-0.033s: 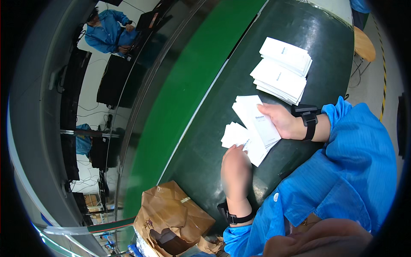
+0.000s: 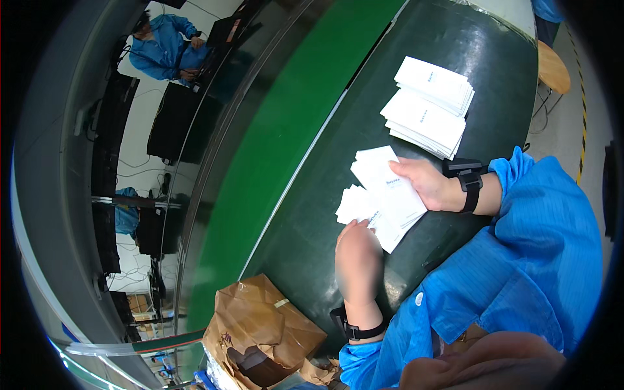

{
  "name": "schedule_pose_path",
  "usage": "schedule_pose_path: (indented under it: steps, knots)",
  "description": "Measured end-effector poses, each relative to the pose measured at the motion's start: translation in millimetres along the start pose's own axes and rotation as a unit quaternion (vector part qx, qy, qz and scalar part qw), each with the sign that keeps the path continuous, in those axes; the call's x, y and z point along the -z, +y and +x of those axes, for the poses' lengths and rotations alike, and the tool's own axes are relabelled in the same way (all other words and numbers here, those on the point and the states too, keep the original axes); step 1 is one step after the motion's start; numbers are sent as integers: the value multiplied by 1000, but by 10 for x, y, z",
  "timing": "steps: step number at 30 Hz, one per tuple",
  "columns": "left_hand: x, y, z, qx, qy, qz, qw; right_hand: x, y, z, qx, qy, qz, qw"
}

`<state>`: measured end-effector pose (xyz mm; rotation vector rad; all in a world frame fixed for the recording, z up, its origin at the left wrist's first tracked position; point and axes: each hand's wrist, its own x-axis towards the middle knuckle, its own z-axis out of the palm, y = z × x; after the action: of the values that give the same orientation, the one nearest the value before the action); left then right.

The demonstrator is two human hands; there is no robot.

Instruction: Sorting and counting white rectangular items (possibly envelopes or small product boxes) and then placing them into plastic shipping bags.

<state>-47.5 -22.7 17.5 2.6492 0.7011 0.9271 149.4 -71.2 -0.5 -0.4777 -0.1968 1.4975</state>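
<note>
A fanned bunch of thin white booklets (image 2: 385, 188) with small dark print lies between my hands, low over the dark green tabletop. My right hand (image 2: 421, 182) grips it from the right, thumb on the top booklet and the other fingers hidden beneath. At the lower left edge of the fan, my left hand (image 2: 359, 250) is closed, with its fingertips at the booklets' corners; the back of that hand is blurred. Beyond my right hand stand two overlapping piles of similar white booklets, a farther pile (image 2: 434, 81) and a nearer pile (image 2: 426, 120).
A torn brown paper bag (image 2: 263, 318) stands at the lower left by the dark green table (image 2: 299, 240). Left of the table runs a bright green strip (image 2: 273, 136). Past it a person in blue (image 2: 162, 45) sits among black equipment. A round wooden stool (image 2: 552, 68) is at right.
The top booklets in the fan have shifted slightly, and print now shows on a lower booklet near my left fingertips. Both hands stay nearly in place.
</note>
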Motion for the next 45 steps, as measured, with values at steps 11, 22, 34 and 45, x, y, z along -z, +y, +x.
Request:
schedule_pose_path:
  steps: [11,22,34,45]
  knots:
    - [-19,53,-29,315,54,-384,866,18,7,28,-53,-37,-134,989]
    - [-126,264,-74,327,-58,-473,816,59,95,29,-36,-33,-194,980]
    - [-171,98,-148,350,116,-502,782,-3,-8,21,-40,-43,-2,998]
    - [-41,20,12,49,99,-49,993,-34,-144,-22,1,-74,49,996]
